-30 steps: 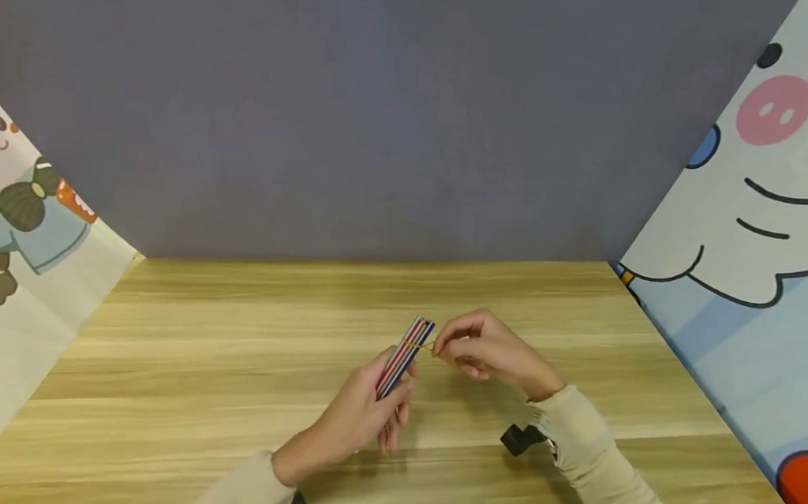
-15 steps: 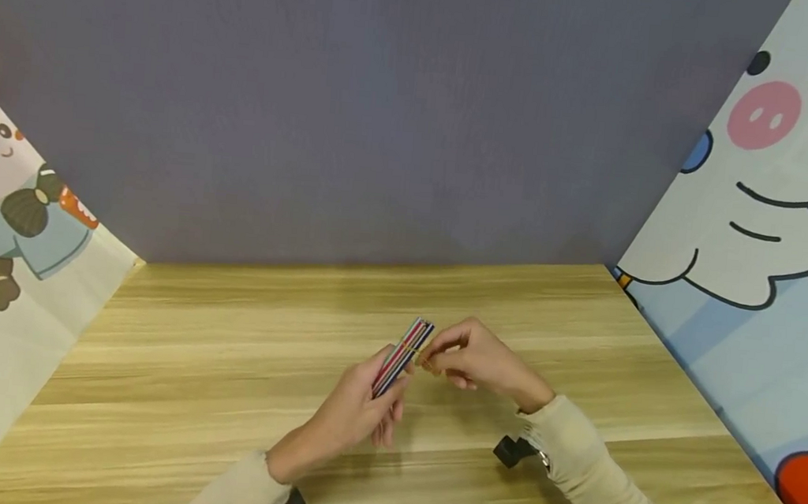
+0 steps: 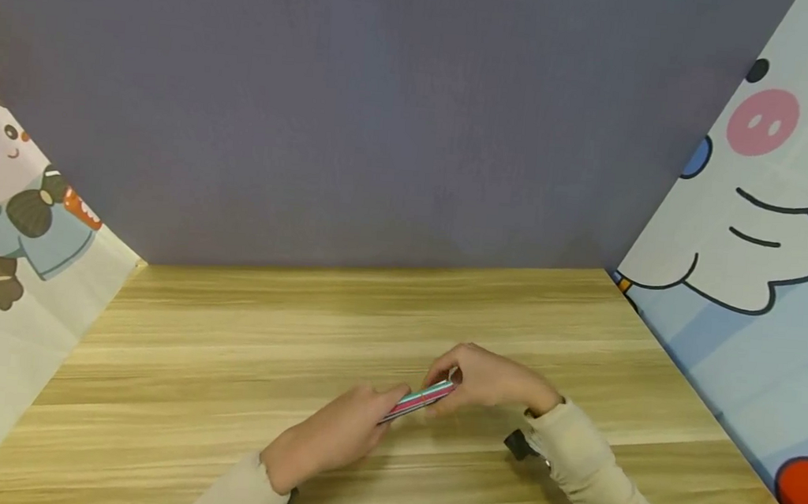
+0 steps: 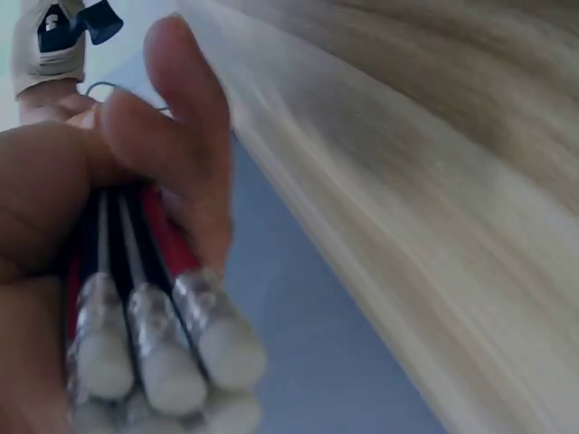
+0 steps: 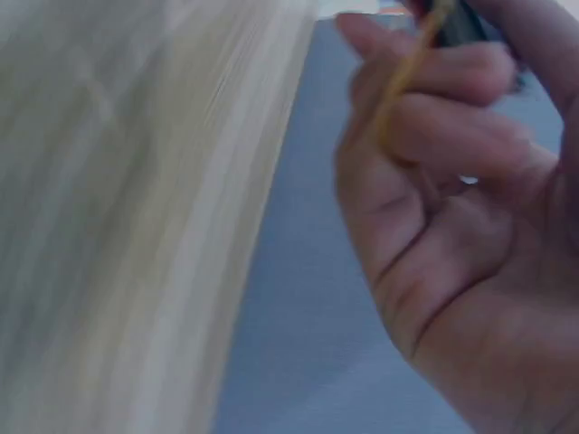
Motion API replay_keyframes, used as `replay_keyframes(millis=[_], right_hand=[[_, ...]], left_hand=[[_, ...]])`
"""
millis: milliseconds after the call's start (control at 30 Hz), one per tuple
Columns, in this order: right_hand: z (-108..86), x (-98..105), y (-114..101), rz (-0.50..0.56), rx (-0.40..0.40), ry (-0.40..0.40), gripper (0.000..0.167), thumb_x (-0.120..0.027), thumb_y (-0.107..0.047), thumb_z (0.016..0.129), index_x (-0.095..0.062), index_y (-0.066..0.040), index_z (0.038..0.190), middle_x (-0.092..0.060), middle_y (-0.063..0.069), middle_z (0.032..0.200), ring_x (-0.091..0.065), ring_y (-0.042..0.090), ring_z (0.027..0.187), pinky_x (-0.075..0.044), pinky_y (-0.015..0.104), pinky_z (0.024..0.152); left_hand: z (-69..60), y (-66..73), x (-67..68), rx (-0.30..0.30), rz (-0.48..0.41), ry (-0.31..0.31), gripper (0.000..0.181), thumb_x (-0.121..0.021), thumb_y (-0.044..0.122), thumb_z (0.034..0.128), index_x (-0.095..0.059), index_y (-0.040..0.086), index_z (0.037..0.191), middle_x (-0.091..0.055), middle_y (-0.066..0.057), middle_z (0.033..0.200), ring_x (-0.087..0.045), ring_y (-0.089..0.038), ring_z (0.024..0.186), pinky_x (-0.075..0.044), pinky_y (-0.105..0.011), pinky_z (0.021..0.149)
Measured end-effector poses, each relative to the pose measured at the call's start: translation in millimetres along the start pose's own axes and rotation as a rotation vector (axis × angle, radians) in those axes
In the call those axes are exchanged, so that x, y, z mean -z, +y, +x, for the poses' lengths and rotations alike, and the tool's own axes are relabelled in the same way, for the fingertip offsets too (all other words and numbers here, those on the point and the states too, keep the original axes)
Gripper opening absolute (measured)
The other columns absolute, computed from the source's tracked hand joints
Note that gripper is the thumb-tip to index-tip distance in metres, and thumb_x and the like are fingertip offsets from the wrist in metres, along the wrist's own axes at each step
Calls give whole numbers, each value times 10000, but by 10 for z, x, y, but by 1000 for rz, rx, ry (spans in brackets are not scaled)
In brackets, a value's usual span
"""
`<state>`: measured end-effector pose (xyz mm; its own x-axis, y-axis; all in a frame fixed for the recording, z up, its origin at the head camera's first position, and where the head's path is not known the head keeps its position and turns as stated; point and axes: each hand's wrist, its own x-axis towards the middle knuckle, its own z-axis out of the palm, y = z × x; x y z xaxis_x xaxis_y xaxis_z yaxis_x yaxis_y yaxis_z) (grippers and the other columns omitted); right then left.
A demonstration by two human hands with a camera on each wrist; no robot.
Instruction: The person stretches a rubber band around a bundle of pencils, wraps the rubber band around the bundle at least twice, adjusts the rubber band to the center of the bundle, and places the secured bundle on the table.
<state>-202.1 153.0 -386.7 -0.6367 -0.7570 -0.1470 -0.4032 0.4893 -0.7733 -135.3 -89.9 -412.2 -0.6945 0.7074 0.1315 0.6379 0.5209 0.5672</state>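
Observation:
A bundle of pencils point(image 3: 415, 401), red, dark and pale green, is gripped by my left hand point(image 3: 342, 431) above the table. Their white eraser ends point(image 4: 174, 380) with silver ferrules poke out of that hand in the left wrist view. My right hand point(image 3: 490, 379) is at the other end of the bundle, fingers curled. A yellow rubber band point(image 5: 409, 72) is hooked by those fingers and stretches up to the pencils in the right wrist view. The band's path around the bundle is mostly hidden.
The wood-grain table point(image 3: 225, 349) extends beneath both hands. A grey panel point(image 3: 385, 124) rises along its back edge. Cartoon-printed walls flank it, at the left point(image 3: 28, 317) and the right point(image 3: 743, 374).
The bundle has turned from steep to nearly level, its far end swinging down to the right. My right hand has moved lower and now covers that end, after pulling the band outward.

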Motion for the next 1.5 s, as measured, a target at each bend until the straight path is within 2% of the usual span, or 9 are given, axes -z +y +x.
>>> replay_keyframes(millis=[133,267,600,700,833,1033,1200,1333,1500], right_hand=[[-54,-122,-205,-345,-22,104,468,-871,-347,769,-726,-135,1160,-678,-36,892,-521,54,629,-488,235,569],[-113,-272,-422,-699,-27,235,590,-911,-386,682,-718,-88,1153,-637,-2,892,-548,69,667,-487,227,566],[-187,-455,-674,-981,113,475,339,-902,-296,706,-675,-107,873,-578,-5,745,-556,111,553,-443,231,446],[-227,-477,-752,-985,135,510,347,-898,-276,718,-666,-91,898,-573,0,752,-540,96,529,-418,209,428],[-286,-494,-863,-863,257,542,312,-854,-234,792,-684,-96,1013,-596,-20,759,-491,34,536,-395,148,443],[-291,-424,-928,-613,519,537,106,-757,-181,895,-665,-133,869,-586,-76,822,-481,13,730,-440,111,630],[-339,-342,-964,-505,665,576,217,-676,-195,952,-578,-178,759,-533,-96,775,-459,9,692,-403,93,618],[-368,-307,-955,-516,664,623,186,-639,-235,977,-611,-169,805,-477,-107,722,-380,-32,575,-319,51,520],[-365,-275,-907,-546,576,624,111,-677,-156,938,-620,-180,846,-454,-109,770,-322,-70,547,-275,42,471]], left_hand=[[-30,7,-15,61,181,-12,317,-662,-56,905,-558,90,1166,-642,-16,762,-428,1,500,-382,-131,407],[-29,21,-50,77,314,8,318,-694,-38,878,-555,104,1127,-568,32,687,-452,-44,552,-380,-166,433],[-70,123,80,190,207,39,391,-660,-67,902,-514,7,1256,-689,-174,881,-420,-12,458,-376,-114,368],[-75,140,124,180,178,50,332,-630,-75,914,-511,12,1211,-652,-115,771,-379,11,420,-350,-112,345],[-90,141,200,193,115,57,304,-584,-66,948,-487,2,1228,-541,-11,638,-346,24,380,-345,-122,328],[-108,174,353,195,-228,33,101,-454,58,1058,-493,115,1131,-505,5,584,-494,-92,315,-464,-264,303],[-96,213,494,169,-490,-21,64,-466,171,1073,-525,180,1051,-580,-60,584,-548,-215,343,-485,-448,316],[-92,227,525,149,-633,-56,94,-493,185,1064,-529,131,1132,-583,-72,606,-522,-166,346,-457,-553,322],[-81,223,529,88,-773,-103,145,-490,192,1066,-496,79,1156,-557,-64,606,-499,-140,351,-417,-523,278]])
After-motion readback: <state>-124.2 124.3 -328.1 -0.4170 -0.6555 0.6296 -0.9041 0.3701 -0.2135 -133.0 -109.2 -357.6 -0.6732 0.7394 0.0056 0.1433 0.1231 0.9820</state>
